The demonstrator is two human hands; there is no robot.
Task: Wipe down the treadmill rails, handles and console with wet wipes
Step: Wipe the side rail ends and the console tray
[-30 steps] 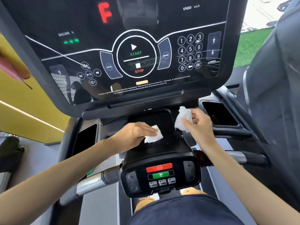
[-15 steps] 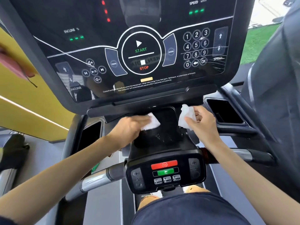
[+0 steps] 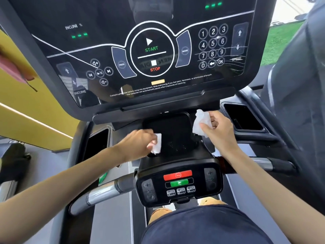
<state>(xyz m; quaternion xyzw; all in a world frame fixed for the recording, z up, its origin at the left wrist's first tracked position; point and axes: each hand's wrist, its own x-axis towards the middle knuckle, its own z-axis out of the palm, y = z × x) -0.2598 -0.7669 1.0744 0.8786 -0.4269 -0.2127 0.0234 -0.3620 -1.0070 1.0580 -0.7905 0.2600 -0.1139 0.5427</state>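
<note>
In the head view, the black recessed tray [image 3: 170,131] below the console screen [image 3: 151,55] lay at twelve o'clock from the person, and the two hands flanked it. The left hand [image 3: 139,145] sat at the tray's nine o'clock edge, its fingers curled down onto a folded wet wipe [image 3: 157,143] that touched the tray's left rim. The right hand [image 3: 218,129] was at about two o'clock of the tray, by its far right corner, with thumb and fingers pinching a crumpled wet wipe [image 3: 200,123]. Whether that wipe touched the plastic could not be told. The left hand was the nearer to the tray floor, so a stroke across it would likely run toward three o'clock. The screen, its long axis running nine to three, rose beyond both hands at twelve, with the right hand closer to its lower ledge. The lower control panel [image 3: 177,182] lay at six o'clock between the forearms. The left handle bar [image 3: 103,192] reached out at seven o'clock and the right handle bar [image 3: 274,163] at four, both well apart from the hands.
</note>
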